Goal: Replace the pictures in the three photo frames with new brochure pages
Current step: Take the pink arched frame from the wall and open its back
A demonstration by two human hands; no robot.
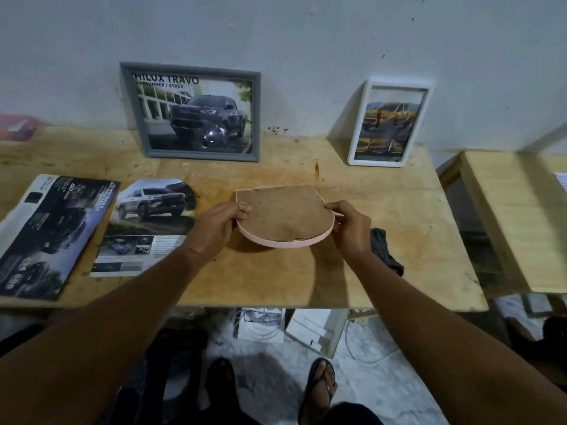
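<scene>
Task object: pink arched photo frame [283, 217], centre of the picture, held back side up. The rounded end points toward the person and is lifted off the counter [399, 216], with shadow beneath it. Whether the far straight edge touches the counter cannot be told.
Back panel: brown backing board [282, 210] sits within the pink rim. The front faces down, so the picture inside is hidden.
Left hand [214, 225]: grips the frame's left edge, thumb on top of the board.
Right hand [349, 225]: grips the right edge, thumb on top of the board at the corner.
Progress (judgement): grey frame [196, 115], upper centre-left, and white frame [389, 122], upper right, both lean against the wall and show vehicle pictures; these appear finished. The pink frame is the third and looks like the one in hand. If it is already loaded, only turning it over and standing it up remain.
Loose page [147, 222]: centre left, flat on the counter, with a rounded top resembling the frame's outline. Its role cannot be confirmed.
Brochure [46, 234]: far left, flat, well apart from the frame.
Dark cloth [385, 250]: just beside the right wrist.
Obstructions: none between the frame and the wall; a second table [515, 216] stands at the right.
</scene>
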